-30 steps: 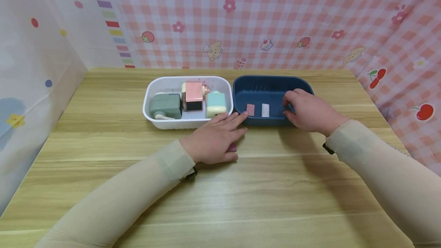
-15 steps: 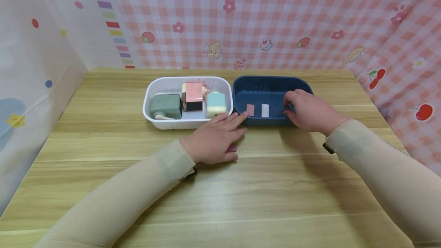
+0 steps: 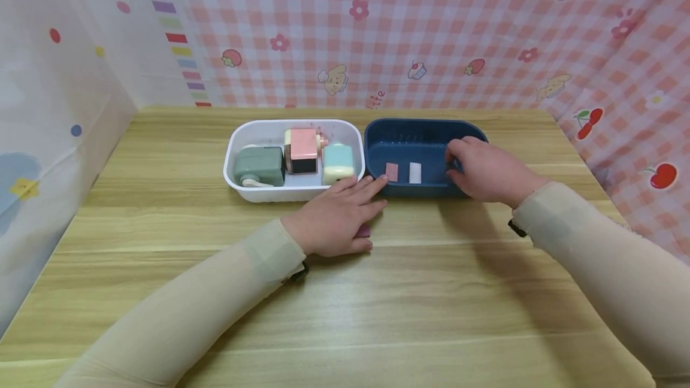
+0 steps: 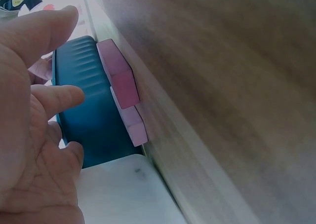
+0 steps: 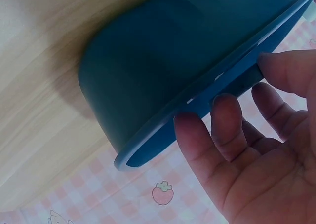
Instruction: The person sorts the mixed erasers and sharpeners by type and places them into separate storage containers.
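Observation:
My right hand (image 3: 493,171) reaches over the near right rim of the dark blue basket (image 3: 399,130). Between its thumb and fingers it pinches a small dark block (image 5: 247,81), mostly hidden by the fingers. Inside that basket lie a pink eraser (image 3: 392,172) and a white eraser (image 3: 415,173). The left hand (image 3: 339,220) has its fingers extended, the tips at the near rims where the two baskets meet. Beneath it, on the table against the blue basket, two pink-purple blocks (image 4: 121,78) show in the left wrist view.
Left of the blue basket stands a white basket (image 3: 229,172). It holds a green crank pencil sharpener (image 3: 259,163), a pink one (image 3: 303,142) and a mint-and-cream one (image 3: 338,160). A patterned cloth (image 3: 323,29) hangs behind the wooden table (image 3: 345,316).
The right hand has shifted slightly to the right at the blue basket, still pinching the dark block. The left hand and the erasers in the basket have stayed put.

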Demonstrator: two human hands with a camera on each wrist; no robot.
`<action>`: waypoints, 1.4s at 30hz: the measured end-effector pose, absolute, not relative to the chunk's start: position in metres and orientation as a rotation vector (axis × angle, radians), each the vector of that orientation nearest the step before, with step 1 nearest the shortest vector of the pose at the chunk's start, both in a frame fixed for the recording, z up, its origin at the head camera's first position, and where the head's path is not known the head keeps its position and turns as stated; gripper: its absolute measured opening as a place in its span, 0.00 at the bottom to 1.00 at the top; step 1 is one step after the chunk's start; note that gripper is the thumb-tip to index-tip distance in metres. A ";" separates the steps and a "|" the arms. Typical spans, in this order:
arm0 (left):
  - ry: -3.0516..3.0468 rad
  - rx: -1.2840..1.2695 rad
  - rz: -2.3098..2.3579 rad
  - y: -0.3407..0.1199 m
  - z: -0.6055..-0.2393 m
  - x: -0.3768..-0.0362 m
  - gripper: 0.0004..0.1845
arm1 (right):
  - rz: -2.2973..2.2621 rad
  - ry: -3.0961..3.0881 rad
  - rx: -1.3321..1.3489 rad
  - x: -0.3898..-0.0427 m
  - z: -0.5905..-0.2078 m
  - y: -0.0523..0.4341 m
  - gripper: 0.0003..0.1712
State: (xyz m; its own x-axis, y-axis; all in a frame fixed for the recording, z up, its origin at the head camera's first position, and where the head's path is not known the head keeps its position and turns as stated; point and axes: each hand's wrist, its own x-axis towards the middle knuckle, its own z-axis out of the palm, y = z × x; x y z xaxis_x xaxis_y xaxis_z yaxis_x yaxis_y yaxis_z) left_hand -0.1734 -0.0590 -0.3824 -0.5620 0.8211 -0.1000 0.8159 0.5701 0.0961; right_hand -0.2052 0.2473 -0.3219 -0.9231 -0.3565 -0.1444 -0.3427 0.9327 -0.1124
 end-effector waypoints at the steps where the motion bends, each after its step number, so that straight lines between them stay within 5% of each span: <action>1: 2.662 1.394 0.057 -0.059 -0.382 -0.173 0.42 | -0.125 2.923 -0.535 -0.206 -0.322 0.248 0.14; 25: 2.660 1.397 0.062 -0.059 -0.383 -0.174 0.42 | -0.155 2.881 -0.475 -0.222 -0.320 0.245 0.18; 42: 2.663 1.399 0.073 -0.059 -0.383 -0.175 0.42 | -0.252 2.975 -0.578 -0.194 -0.316 0.228 0.15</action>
